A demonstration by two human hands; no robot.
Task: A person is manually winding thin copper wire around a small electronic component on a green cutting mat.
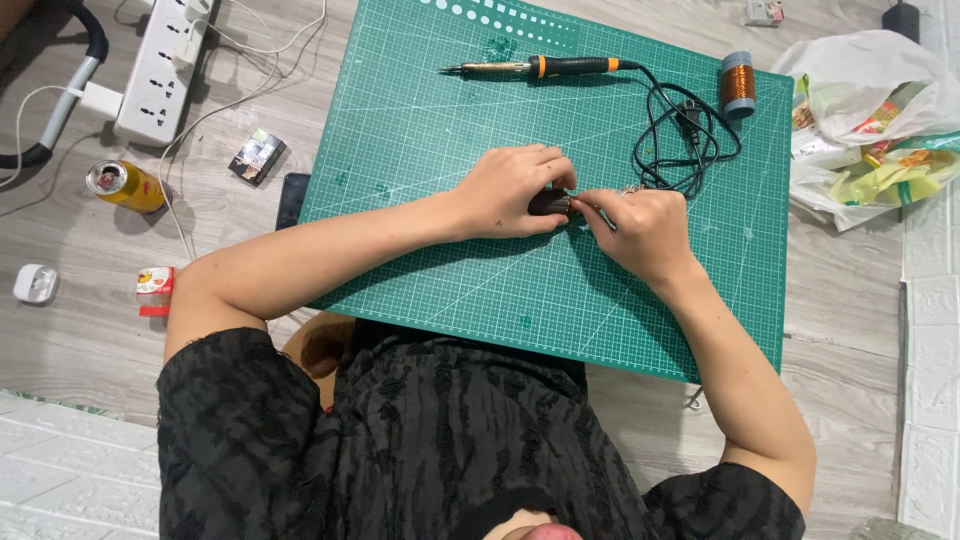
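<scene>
My left hand [510, 190] grips a small dark part [549, 203] over the middle of the green cutting mat [430, 130]. My right hand [645, 232] meets it from the right, its fingertips pinched at the part's end, on what looks like a thin wire. Most of the part is hidden by my fingers. A soldering iron [540, 67] with an orange and black handle lies at the mat's far edge. Its black cord [685, 135] is coiled just beyond my right hand. A spool of copper wire [738, 83] stands at the mat's far right corner.
On the wooden floor to the left lie a white power strip [160, 70], a yellow drink can [125, 185], a small dark packet [257, 157], a white case [35, 283] and a small red and white box [155, 290]. Plastic bags [870, 120] sit at the right.
</scene>
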